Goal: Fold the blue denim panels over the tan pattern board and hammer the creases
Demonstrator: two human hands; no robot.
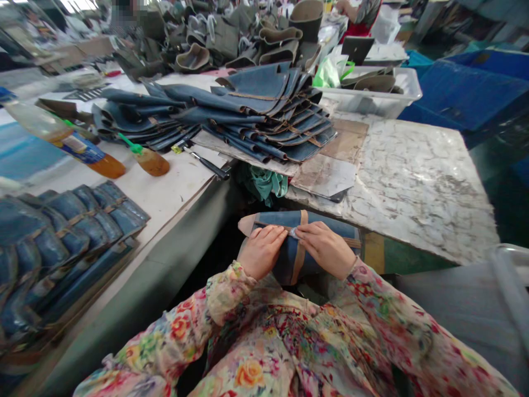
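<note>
A blue denim shoe-upper piece (326, 226) with a tan strap across it lies on my lap, just below the marble table edge. My left hand (261, 251) rests on its left part, fingers pressed down together. My right hand (325, 248) presses on its middle, fingertips pinching at the strap where both hands meet. Both sleeves are floral.
A fanned pile of blue denim pieces (264, 110) lies on boards on the marble table (413, 171). More denim pieces (61, 231) are stacked at left. Two glue bottles (146, 160) and a dark-handled tool (209, 164) lie nearby. White tray (372, 99) and blue crates (467, 88) stand behind.
</note>
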